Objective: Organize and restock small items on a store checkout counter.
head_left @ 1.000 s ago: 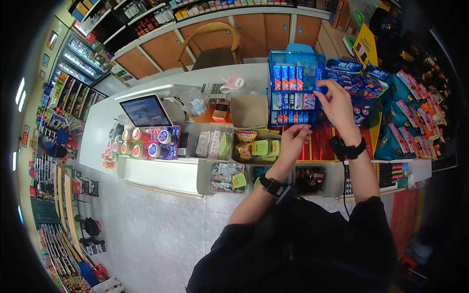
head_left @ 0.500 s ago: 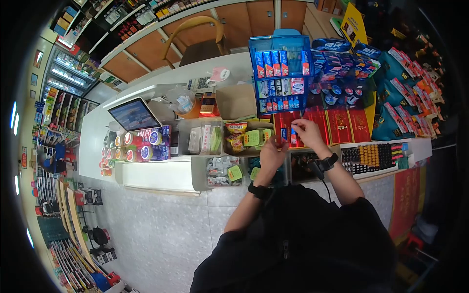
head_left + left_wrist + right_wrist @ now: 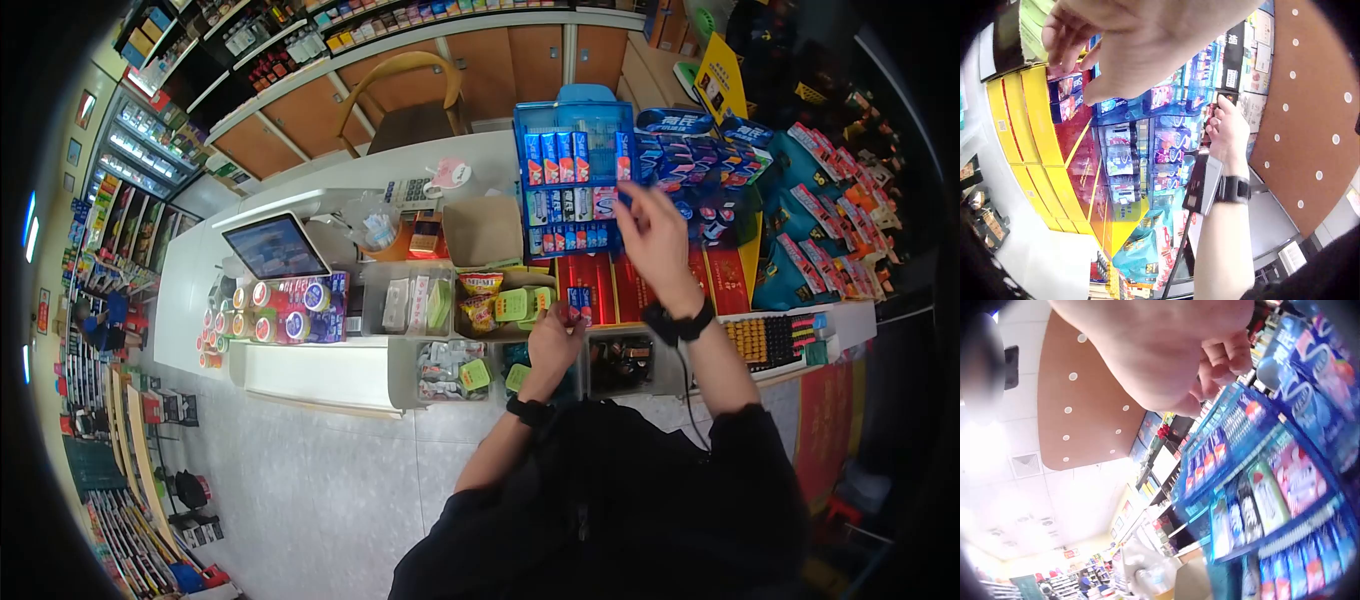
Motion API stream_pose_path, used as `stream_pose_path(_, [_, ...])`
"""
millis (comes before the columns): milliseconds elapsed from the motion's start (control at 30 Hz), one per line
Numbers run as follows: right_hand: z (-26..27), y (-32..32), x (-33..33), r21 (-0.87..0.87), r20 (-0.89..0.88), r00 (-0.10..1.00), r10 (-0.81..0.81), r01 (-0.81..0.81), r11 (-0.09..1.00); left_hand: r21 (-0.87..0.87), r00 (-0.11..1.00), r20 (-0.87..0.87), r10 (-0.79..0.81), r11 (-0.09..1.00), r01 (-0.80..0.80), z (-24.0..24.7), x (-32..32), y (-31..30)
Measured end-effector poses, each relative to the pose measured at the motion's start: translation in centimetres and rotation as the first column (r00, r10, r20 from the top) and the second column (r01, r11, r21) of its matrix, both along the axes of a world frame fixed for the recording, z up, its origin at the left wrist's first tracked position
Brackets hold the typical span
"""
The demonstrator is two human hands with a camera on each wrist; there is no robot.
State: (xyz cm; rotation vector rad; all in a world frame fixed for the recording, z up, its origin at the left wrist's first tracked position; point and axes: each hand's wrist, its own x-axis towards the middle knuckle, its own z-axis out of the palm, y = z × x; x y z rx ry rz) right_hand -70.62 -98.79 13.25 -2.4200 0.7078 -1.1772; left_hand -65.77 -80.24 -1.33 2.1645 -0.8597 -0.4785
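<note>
Left hand (image 3: 553, 338): it pinched a few small blue-and-red packs (image 3: 578, 299) between thumb and curled fingers. It held them low at the front edge of the red cartons (image 3: 725, 270), just beside the clear bins (image 3: 410, 300) on the counter. The left wrist view showed the same packs lying against the yellow-edged carton fronts.

Right hand (image 3: 652, 235): it was up at the blue display rack (image 3: 575, 165), fingertips near the rack's right edge, well apart from my left hand. Its fingers (image 3: 1229, 359) were curled. I could not tell whether they held a pack.
</note>
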Motion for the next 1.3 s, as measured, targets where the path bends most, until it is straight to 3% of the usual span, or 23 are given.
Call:
stream_pose_path(67, [0.8, -2.7, 1.2, -0.074, -0.027, 0.999, -0.018, 0.016, 0.997, -0.054, 1.000, 0.020, -0.002, 0.999, 0.003, 0.3, -0.3, -0.3])
stream_pose_path(133, [0.9, -4.4, 2.2, -0.205, -0.220, 0.967, -0.128, 0.082, 0.975, -0.111, 0.999, 0.043, 0.012, 0.994, -0.007, 0.5, -0.6, -0.6])
stream_pose_path(200, [1.0, -4.5, 2.3, -0.195, -0.269, 0.952, -0.144, 0.093, 0.976, -0.173, 0.991, -0.053, -0.123, 0.978, 0.112, 0.7, -0.8, -0.7])
stream_pose_path(233, [1.2, -4.3, 2.4, -0.182, -0.323, 0.932, -0.162, 0.107, 0.977, -0.179, 0.992, -0.051, -0.112, 0.979, 0.101, 0.9, -0.8, -0.9])
stream_pose_path(300, [1.3, -3.8, 2.1, -0.161, -0.298, 0.943, -0.147, 0.103, 0.982, -0.190, 0.982, -0.100, -0.158, 0.972, 0.137, 1.3, -0.8, -1.0])
stream_pose_path(400, [1.3, -3.4, 0.8, -0.068, -0.069, 0.998, -0.001, -0.004, 0.998, -0.193, 0.973, -0.177, -0.146, 0.975, 0.111, 1.9, -0.7, -1.2])
stream_pose_path(433, [1.1, -3.5, 0.5, -0.058, -0.084, 0.996, -0.001, -0.004, 0.998, -0.185, 0.970, -0.193, -0.145, 0.977, 0.109, 1.6, -0.7, -1.3])
stream_pose_path(500, [0.5, -3.6, -0.5, 0.179, 0.035, 0.994, 0.107, -0.111, 0.978, -0.173, 0.975, -0.143, -0.169, 0.975, 0.143, 0.8, -0.8, -1.4])
stream_pose_path(567, [0.4, -2.4, -1.7, 0.269, 0.115, 0.989, 0.091, -0.119, 0.956, -0.168, 0.968, -0.175, -0.181, 0.974, 0.152, 0.5, -0.7, -1.3])
stream_pose_path(633, [0.1, -1.2, -3.4, 0.354, 0.259, 0.963, 0.073, -0.165, 0.920, -0.129, 0.985, -0.142, -0.094, 0.989, 0.076, -0.1, -0.4, -1.1])
stream_pose_path(667, [0.3, -0.2, -4.4, 0.397, 0.254, 0.967, 0.031, -0.134, 0.908, -0.129, 0.986, -0.163, 0.038, 0.990, -0.059, -1.1, -0.4, -1.0])
stream_pose_path(700, [-0.9, 0.0, -4.9, 0.406, 0.251, 0.968, 0.023, -0.127, 0.905, -0.119, 0.986, -0.166, 0.033, 0.991, -0.054, -1.1, -0.3, -0.8])
stream_pose_path(767, [-5.2, 0.1, -5.8, 0.465, 0.158, 0.986, 0.044, -0.114, 0.878, -0.060, 0.998, -0.019, 0.066, 0.996, -0.067, -0.8, 0.5, -0.4])
stream_pose_path(867, [-11.0, 1.0, -6.8, 0.579, -0.195, 0.976, 0.100, 0.032, 0.815, -0.086, 0.999, 0.042, 0.034, 0.996, -0.030, -3.8, 0.5, -0.6])
stream_pose_path(1000, [-14.6, 2.5, -6.0, 0.698, -0.244, 0.954, 0.177, 0.046, 0.715, -0.079, 0.999, -0.004, -0.046, 0.996, 0.045, -2.8, 0.3, -0.6])
stream_pose_path(1167, [-16.6, 4.0, -4.4, 0.668, -0.284, 0.944, 0.170, 0.068, 0.741, -0.049, 0.998, 0.006, -0.058, 0.997, 0.058, -2.0, 0.1, -0.7])
stream_pose_path(1300, [-15.6, 4.4, -4.2, 0.574, -0.313, 0.942, 0.122, 0.085, 0.815, -0.141, 0.998, 0.056, -0.019, 0.990, 0.026, -2.5, 0.2, -0.6])
